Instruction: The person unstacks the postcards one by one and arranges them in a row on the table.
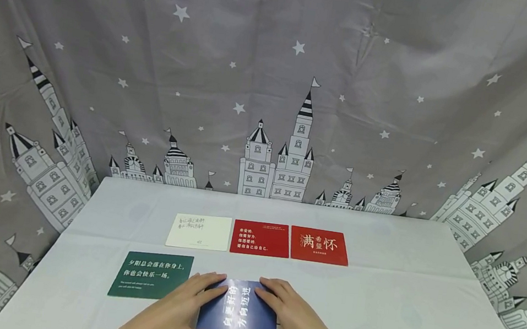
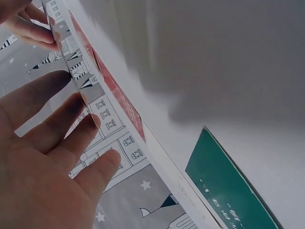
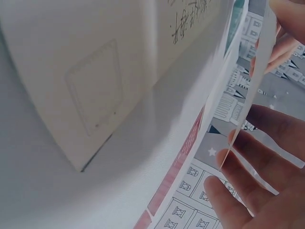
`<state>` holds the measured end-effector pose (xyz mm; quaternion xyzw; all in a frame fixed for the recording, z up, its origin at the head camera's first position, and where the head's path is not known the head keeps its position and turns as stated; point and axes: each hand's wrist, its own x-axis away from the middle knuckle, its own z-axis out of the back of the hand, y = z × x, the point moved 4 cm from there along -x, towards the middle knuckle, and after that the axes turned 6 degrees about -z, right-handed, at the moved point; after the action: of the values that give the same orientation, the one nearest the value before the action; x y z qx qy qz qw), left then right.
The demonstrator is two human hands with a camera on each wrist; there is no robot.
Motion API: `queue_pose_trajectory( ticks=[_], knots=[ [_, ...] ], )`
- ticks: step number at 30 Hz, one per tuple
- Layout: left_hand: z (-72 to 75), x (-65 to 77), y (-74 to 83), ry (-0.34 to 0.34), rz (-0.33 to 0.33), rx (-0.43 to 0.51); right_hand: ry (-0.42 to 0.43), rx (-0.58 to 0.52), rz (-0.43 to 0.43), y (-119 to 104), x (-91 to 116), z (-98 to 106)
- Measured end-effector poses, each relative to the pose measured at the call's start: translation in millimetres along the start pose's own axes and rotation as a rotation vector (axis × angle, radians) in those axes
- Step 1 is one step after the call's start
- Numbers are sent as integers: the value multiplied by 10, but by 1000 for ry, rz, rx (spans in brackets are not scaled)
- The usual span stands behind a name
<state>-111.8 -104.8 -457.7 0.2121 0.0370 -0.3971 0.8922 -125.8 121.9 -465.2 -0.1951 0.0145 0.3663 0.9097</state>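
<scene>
A blue card (image 1: 237, 319) with white lettering is held up off the table, its text turned sideways. My left hand (image 1: 180, 309) grips its left edge, fingers along the far side and thumb low near the front corner. On the opposite edge, my right hand (image 1: 297, 320) holds it the same way. In the right wrist view the card appears edge-on, raised above a cream card (image 3: 95, 100) with handwriting and a stamp-like box. Part of that cream card is hidden behind the blue one in the head view.
Left of my hands lies a green card (image 1: 151, 276) with white text. Farther back, a row holds a handwritten cream card (image 1: 199, 232), a red card (image 1: 261, 238) and another red card (image 1: 320, 246). A grey castle-print curtain (image 1: 205, 79) hangs behind the white table (image 1: 398, 316).
</scene>
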Motion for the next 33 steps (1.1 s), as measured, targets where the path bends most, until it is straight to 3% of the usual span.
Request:
queue_pose_trajectory(
  ticks=[21,33],
  knots=[
    [42,-27,-204,-67,97,66,-37,22,-9,65,-235,-30],
    [30,-28,-320,-50,75,46,-74,25,-38,81,-348,-74]
  ],
)
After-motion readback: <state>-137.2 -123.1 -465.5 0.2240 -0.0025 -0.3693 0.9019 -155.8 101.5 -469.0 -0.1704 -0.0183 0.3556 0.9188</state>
